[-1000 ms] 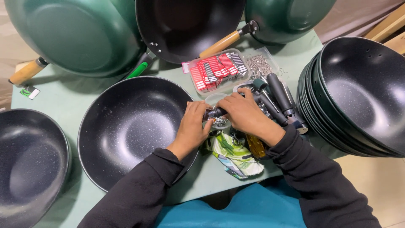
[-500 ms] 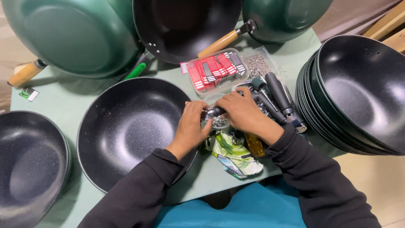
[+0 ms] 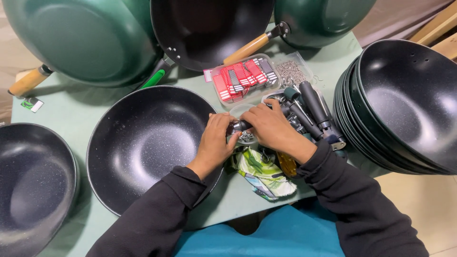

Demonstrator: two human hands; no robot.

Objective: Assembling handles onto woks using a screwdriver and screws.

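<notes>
A short black pan handle [image 3: 242, 125] is held at the right rim of a speckled black round pan [image 3: 143, 143] on the green desk [image 3: 90, 102]. It is clamped by the fingers of the left hand [image 3: 216, 143] and right hand [image 3: 271, 126], beside more black handles [image 3: 312, 107].

- Black handle [image 3: 239, 126]: short, dark w/ metal end, lying roughly level at the pan's right rim, gripped by both hands.
- Black pan [image 3: 145, 143]: round, deep, speckled non-stick inside, sits upright on green counter, empty.
</notes>
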